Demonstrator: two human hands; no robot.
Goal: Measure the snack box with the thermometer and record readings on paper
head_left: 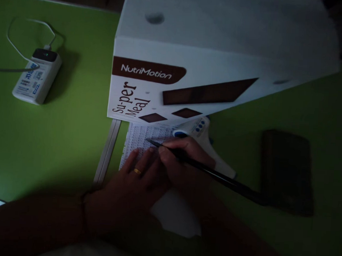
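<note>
My right hand (186, 159) pinches a long black pen (214, 172). Its pointed tip is at a sheet of paper (139, 136) covered with small rows of printed or written marks. My left hand (139, 180), with a gold ring on one finger, lies flat across the lower part of this sheet, its fingers stretched out beside the pen tip. Beyond my right hand lies a white and blue handheld thermometer (201, 131), partly hidden by the hand. A blank white piece of paper (178, 214) shows below my wrists.
A large white box (152, 46) marked NutriMotion stands just behind the paper. At left lie a white power bank (36, 79) with a cable and a thin metal strip (106, 151). A dark wallet-like object (287, 172) sits at right on the green table (72, 145). Light is dim.
</note>
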